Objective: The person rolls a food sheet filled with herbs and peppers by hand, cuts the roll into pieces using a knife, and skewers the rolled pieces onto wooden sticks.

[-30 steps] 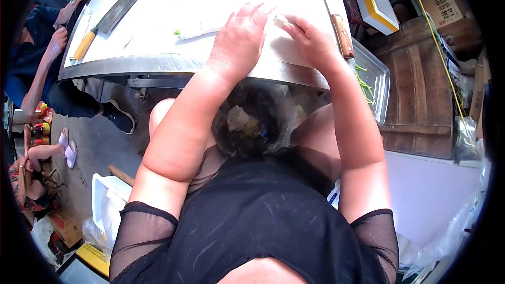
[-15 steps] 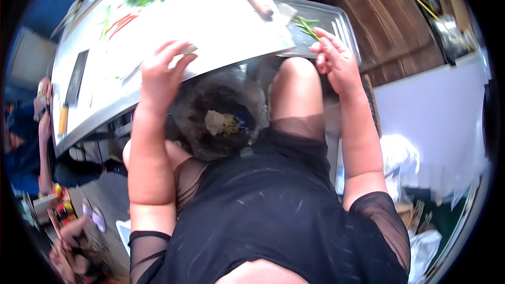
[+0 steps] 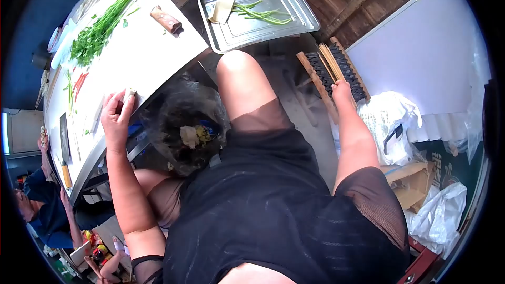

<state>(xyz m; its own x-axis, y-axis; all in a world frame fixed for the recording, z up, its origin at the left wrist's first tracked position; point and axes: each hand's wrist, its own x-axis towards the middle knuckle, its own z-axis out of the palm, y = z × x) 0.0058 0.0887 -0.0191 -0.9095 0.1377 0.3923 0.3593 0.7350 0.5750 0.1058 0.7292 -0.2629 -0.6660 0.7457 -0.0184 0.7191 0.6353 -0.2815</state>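
My left hand (image 3: 117, 118) is at the near edge of the white table, its thumb and fingers pinching a small pale piece (image 3: 130, 93) too small to name. On my right, my right hand (image 3: 342, 92) has closed fingers at the lower end of a bundle of thin wooden skewers (image 3: 329, 62). The bundle lies between two wooden bars with black bristle-like rows (image 3: 316, 73). Green stalks (image 3: 265, 16) lie on the metal tray (image 3: 221, 45), one end in a folded pale sheet (image 3: 223, 10).
On the white table (image 3: 152, 47) are leafy greens (image 3: 100, 34), red strips (image 3: 80, 85), a brown roll (image 3: 165, 20) and a knife (image 3: 64, 142). A bag-lined bin (image 3: 168, 110) stands below. Another person (image 3: 47, 205) sits at the far left. White plastic bags (image 3: 389, 121) lie at right.
My right hand has left the green stalks, which now lie on the tray, and moved down to the skewers. My left hand still pinches the pale piece. The view has swung right.
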